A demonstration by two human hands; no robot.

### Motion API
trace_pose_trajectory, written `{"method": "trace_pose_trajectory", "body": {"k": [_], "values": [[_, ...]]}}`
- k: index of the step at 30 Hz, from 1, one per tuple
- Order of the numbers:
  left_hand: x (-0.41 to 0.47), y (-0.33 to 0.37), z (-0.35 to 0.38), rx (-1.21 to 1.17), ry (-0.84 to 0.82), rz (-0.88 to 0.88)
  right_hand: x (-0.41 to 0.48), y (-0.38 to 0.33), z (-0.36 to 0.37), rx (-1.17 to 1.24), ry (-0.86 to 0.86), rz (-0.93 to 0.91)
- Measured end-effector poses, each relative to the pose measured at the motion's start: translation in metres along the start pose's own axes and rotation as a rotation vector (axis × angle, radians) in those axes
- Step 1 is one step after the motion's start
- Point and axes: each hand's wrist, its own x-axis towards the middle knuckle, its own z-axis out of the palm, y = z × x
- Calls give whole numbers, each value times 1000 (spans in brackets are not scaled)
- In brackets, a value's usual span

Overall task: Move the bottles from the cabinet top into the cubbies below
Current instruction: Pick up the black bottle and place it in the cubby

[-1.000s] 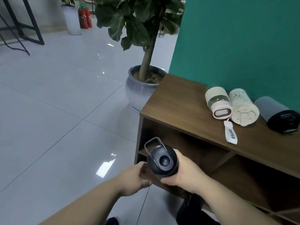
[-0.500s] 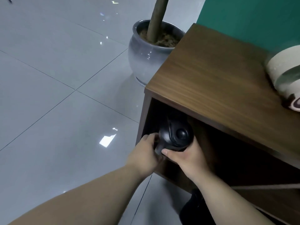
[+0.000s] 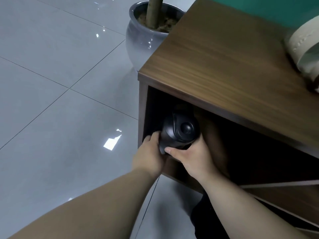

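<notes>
A black bottle [image 3: 180, 131] with a round lid button and a carry loop stands in the mouth of the leftmost upper cubby of the wooden cabinet [image 3: 215, 62]. My left hand [image 3: 150, 155] grips its left side and my right hand [image 3: 191, 156] grips its lower right side. A cream bottle [image 3: 303, 47] lies on the cabinet top at the right edge of the view, partly cut off. The other bottles on the top are out of view.
A grey ceramic plant pot [image 3: 143, 35] with a trunk stands on the tiled floor just left of the cabinet's far corner. A green wall [image 3: 276, 7] backs the cabinet. A lower shelf [image 3: 284, 190] divides the cubbies at the right.
Both hands carried the black bottle from in front of the cabinet into the left cubby opening. My head has dropped closer, so most bottles on top have left the view.
</notes>
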Motion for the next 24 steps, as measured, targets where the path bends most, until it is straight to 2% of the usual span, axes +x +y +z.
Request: {"method": "trace_pose_trajectory", "body": {"k": [7,16,24], "values": [[6,-1,5,-11,52,-33,-3,-3,11,-50,81,35],[11,-2,2,11,30,-62,-13,-7,25,-98,240,95],[12,-2,0,50,24,-30,-14,-3,27,-117,218,105]]}}
